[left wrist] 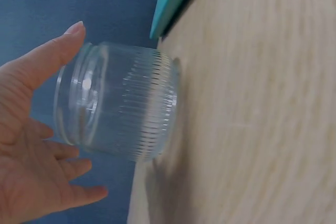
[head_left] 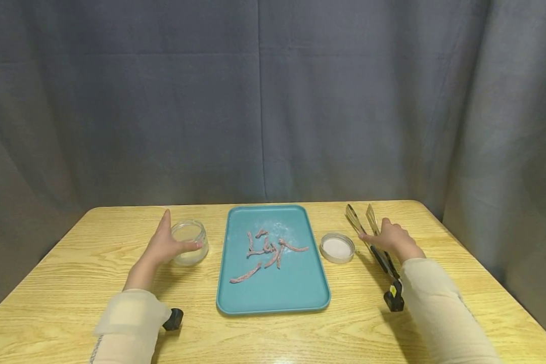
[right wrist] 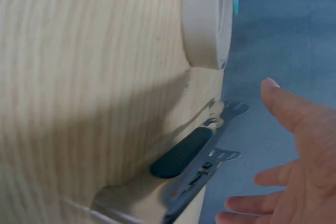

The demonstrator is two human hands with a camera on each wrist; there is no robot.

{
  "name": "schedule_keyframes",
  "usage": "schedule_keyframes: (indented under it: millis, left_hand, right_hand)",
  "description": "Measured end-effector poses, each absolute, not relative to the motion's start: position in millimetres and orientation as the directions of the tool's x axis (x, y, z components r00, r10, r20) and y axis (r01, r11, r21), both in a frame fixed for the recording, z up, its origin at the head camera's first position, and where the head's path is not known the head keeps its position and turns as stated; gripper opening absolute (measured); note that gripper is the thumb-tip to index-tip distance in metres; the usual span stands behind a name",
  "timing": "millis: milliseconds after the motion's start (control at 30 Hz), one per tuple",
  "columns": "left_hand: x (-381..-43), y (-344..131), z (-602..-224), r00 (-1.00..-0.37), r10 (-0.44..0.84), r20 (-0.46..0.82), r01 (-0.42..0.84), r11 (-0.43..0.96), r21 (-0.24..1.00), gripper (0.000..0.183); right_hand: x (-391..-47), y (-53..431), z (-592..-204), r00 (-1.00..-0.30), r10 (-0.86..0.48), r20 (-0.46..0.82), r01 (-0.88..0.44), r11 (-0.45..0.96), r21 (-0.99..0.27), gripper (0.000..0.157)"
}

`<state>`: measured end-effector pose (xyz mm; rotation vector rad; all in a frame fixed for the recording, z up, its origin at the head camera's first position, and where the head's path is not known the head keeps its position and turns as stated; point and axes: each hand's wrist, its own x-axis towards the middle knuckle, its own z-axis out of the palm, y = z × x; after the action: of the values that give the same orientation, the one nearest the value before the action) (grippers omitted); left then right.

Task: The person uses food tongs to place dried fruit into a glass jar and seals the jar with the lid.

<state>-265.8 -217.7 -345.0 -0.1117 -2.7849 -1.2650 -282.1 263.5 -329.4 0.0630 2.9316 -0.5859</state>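
On the left, my left hand (head_left: 161, 246) is spread beside a clear glass jar (head_left: 190, 259). In the left wrist view the jar (left wrist: 128, 103) stands upright on the table with no lid, its lower wall ribbed; the thumb and fingers are apart around its mouth, not visibly gripping. My right hand (head_left: 397, 239) hovers over metal tongs (head_left: 378, 258) with black grips. The right wrist view has the tongs (right wrist: 184, 153) lying spread on the table, and the right hand's fingers extended apart from them. Between the hands, a teal tray (head_left: 273, 298) bears several pinkish strips (head_left: 246, 273), possibly meat.
A round, shallow lid (head_left: 337, 249) with a pale inside lies between tray and tongs. White powder (head_left: 277, 226) dusts the tray's far part. The wooden table (head_left: 63, 283) ends at a grey curtain (head_left: 209, 111). Black wrist cameras (head_left: 173, 319) hang below the sleeves.
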Motion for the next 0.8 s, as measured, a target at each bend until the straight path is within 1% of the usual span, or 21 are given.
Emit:
schedule_keyframes:
  millis: [100,433,567,667,800]
  left_hand:
    - [-266,-217,-347,-0.996,0.029,0.089,0.086,0.653,0.752,0.118]
    - [-271,-217,-360,-0.997,0.023,0.075,0.073,0.645,0.761,0.117]
    - [-271,-216,-364,-0.996,0.021,0.083,0.077,0.647,0.758,0.114]
    - [-271,-215,-365,-0.996,0.013,0.087,0.074,0.656,0.751,0.113]
    - [-271,-214,-366,-0.996,0.003,0.086,0.067,0.659,0.750,0.112]
  right_hand:
    - [-282,267,-335,-0.984,0.001,-0.176,0.071,0.918,-0.391,0.097]
    - [-281,272,-343,-0.982,-0.013,-0.188,0.058,0.928,-0.368,0.080]
    - [-280,271,-348,-0.983,0.017,-0.184,0.086,0.924,-0.373,0.070]
    - [-280,271,-351,-0.984,0.038,-0.172,0.100,0.924,-0.370,0.060]
    - [-280,268,-355,-0.987,0.057,-0.149,0.105,0.934,-0.342,0.049]
